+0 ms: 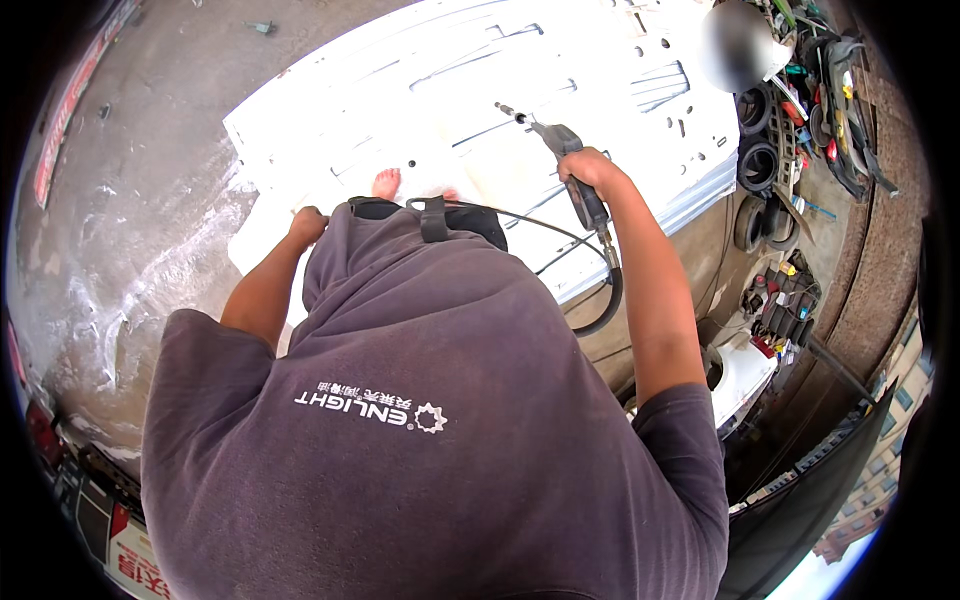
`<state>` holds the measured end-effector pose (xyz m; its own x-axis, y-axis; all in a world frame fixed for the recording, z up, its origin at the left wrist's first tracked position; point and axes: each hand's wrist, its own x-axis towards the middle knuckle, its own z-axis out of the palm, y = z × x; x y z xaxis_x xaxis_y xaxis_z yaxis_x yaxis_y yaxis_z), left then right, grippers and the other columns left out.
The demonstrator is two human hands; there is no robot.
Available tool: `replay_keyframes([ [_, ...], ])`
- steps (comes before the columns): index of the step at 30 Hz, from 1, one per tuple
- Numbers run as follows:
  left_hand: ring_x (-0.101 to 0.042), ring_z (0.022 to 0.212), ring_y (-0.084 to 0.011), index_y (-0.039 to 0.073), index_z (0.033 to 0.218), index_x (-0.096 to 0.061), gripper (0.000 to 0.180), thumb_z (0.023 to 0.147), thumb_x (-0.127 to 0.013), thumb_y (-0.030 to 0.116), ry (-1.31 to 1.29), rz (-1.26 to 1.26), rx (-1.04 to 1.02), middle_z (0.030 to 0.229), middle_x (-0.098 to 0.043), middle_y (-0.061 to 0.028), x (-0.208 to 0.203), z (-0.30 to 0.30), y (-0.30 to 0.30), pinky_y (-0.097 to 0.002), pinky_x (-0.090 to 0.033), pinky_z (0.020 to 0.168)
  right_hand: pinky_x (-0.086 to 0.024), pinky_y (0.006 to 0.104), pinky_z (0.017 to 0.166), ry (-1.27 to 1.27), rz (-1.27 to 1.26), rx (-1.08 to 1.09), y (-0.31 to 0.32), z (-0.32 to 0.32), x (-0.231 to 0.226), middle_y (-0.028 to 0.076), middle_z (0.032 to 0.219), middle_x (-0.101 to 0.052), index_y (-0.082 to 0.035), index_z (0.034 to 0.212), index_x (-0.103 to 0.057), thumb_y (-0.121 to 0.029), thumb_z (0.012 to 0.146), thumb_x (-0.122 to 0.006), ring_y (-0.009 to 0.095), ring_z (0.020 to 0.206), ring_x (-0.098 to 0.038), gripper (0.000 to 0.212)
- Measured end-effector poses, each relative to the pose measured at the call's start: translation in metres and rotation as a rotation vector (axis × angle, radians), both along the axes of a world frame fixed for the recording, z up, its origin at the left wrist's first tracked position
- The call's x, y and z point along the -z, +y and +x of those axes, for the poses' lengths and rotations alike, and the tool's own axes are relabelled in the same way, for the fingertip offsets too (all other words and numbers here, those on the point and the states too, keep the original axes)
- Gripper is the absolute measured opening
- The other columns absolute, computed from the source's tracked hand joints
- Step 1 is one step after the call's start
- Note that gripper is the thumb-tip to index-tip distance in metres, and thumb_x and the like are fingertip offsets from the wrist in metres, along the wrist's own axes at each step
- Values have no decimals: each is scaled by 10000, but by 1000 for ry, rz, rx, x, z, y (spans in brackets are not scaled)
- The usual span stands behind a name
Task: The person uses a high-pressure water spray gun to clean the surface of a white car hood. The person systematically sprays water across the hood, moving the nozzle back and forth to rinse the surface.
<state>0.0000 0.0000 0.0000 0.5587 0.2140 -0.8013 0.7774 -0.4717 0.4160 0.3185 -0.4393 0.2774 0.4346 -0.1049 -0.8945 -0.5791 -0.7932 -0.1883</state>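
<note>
1. Wet concrete floor (150, 250) on the left, streaked with foam: a likely slip with a bare foot (386, 183) at the near edge of the panel.
2. Left hand (308, 225) closed into a loose fist at the hip, holding nothing visible (no brace against a stumble).
3. White perforated metal panel (480, 100) lying flat ahead: spray could bounce back off it.
4. Right hand (590, 170) wrapped around the spray gun (560, 150), nozzle aimed far-left over the panel.
5. Black hose (605, 300) looping near the right leg: could snag and jerk the gun.
</note>
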Motion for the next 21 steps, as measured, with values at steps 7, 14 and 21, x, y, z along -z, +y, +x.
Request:
replay_keyframes([
  [7,-692,663,-321,-78,904,-677,318,855,-688,236,23,-3,11,812,-716,-204,-5,1,-2,-429,-562,628,-472,369,465,2,49,12,-5,-6,-5,129,634,-579,26,777,-619,-48,693,-637,233,492,-549,114],
  [14,-714,780,-328,-69,920,-688,318,854,-696,242,4,-8,19,889,-723,-222,-1,5,-12,-429,-562,705,-470,368,465,-14,-25,1,-9,-4,1,135,629,-585,33,758,-615,-49,690,-636,236,502,-558,109],
  [21,-691,1006,-385,-65,1027,-705,414,828,-691,298,60,33,98,1059,-709,-274,8,1,-8,-430,-538,859,-472,372,473,16,74,18,-15,-7,-7,140,628,-592,23,727,-619,-62,691,-644,237,503,-557,96],
])
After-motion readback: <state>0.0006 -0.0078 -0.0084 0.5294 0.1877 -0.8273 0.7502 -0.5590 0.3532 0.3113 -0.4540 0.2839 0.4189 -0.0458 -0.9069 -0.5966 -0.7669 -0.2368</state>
